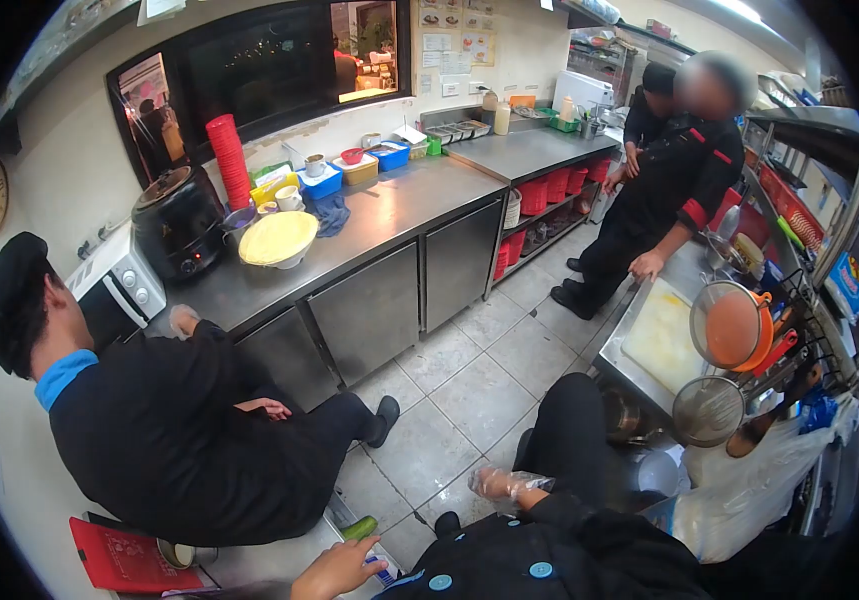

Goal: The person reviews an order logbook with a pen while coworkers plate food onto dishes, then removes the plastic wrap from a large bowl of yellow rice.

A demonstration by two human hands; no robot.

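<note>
My left hand [337, 572], bare, is at the bottom edge with its fingers apart and nothing held. Just beyond its fingertips lies a green cucumber [359, 527] on a pale surface beside the seated co-worker. My right hand [507, 485] wears a clear plastic glove and rests in front of my black jacket [494, 560], near my bent leg. Its fingers are curled together, with no object visible in them.
A co-worker [169, 440] sits at left; two people [689, 180] stand at right. A steel counter [389, 205] holds a black cooker [177, 222], red cups [227, 160] and a yellow-topped bowl [277, 240]. Strainers [729, 325] hang near a cutting board [664, 335]. Tiled floor [489, 370] lies between.
</note>
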